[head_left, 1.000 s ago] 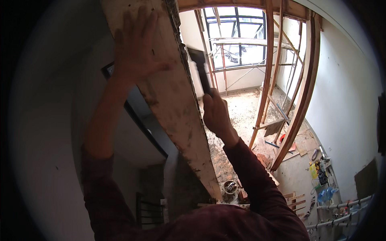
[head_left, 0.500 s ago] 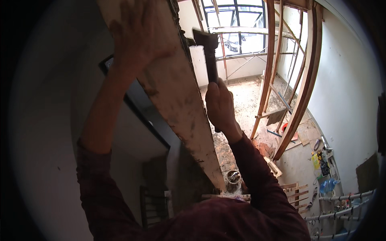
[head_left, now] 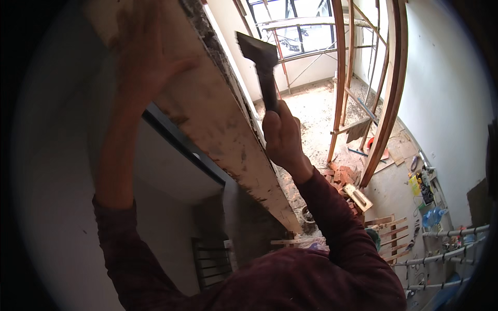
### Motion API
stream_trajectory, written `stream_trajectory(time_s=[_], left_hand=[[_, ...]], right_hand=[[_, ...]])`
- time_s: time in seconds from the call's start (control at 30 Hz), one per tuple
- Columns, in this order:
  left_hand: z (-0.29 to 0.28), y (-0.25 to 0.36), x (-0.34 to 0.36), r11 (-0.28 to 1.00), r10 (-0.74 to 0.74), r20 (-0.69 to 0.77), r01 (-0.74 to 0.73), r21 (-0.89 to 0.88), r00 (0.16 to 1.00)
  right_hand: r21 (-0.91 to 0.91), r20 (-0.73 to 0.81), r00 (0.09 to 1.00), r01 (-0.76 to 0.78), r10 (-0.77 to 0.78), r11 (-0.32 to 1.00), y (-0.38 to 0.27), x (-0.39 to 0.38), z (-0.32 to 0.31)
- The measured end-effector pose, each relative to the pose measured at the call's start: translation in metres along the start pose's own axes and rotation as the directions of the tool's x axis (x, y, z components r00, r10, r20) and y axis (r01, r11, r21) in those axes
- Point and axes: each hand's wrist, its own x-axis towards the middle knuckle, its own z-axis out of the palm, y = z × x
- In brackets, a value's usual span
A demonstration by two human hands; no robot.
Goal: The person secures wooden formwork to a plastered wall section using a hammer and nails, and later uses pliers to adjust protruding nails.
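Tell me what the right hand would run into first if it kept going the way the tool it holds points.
Likely nothing close: the right hand aims its dark tool upward beside the plank's crusted edge, toward the window. Depth is unclear, so the blade may graze that edge.

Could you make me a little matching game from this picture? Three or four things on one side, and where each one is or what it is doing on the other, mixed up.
Things:
1. left hand
2. right hand
3. hammer
4. pile of bricks

Places or states:
A. raised, head up near the window
B. lying on the floor far below
C. pressed flat on the wooden board
D. gripped round a dark handle

Pairs: 1-C, 2-D, 3-A, 4-B
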Motion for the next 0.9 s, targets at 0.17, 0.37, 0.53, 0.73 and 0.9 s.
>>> stream_trajectory(time_s=[0.17,0.37,0.53,0.73,0.9], left_hand=[[-0.026,0.034,0.021,0.859,0.465,-0.024,-0.458,-0.231,0.885],[-0.002,0.074,0.057,0.900,0.308,0.841,-0.422,-0.106,0.445],[0.009,0.084,0.095,0.888,0.272,0.942,-0.428,-0.167,0.197],[0.014,0.075,0.095,0.826,0.369,0.916,-0.507,-0.245,0.157],[0.023,0.070,0.114,0.900,0.411,0.834,-0.311,-0.306,0.369]], right_hand=[[-0.058,-0.111,0.979,-0.177,0.169,0.983,0.061,-0.050,-0.056],[-0.316,-0.069,0.764,-0.627,0.642,0.712,0.117,-0.210,-0.127],[-0.321,-0.132,0.570,-0.798,0.811,0.509,0.155,-0.366,-0.176],[-0.444,-0.061,0.380,-0.838,0.923,0.316,0.164,-0.397,-0.214],[-0.453,0.038,0.437,-0.794,0.899,0.405,0.181,-0.344,-0.206]])
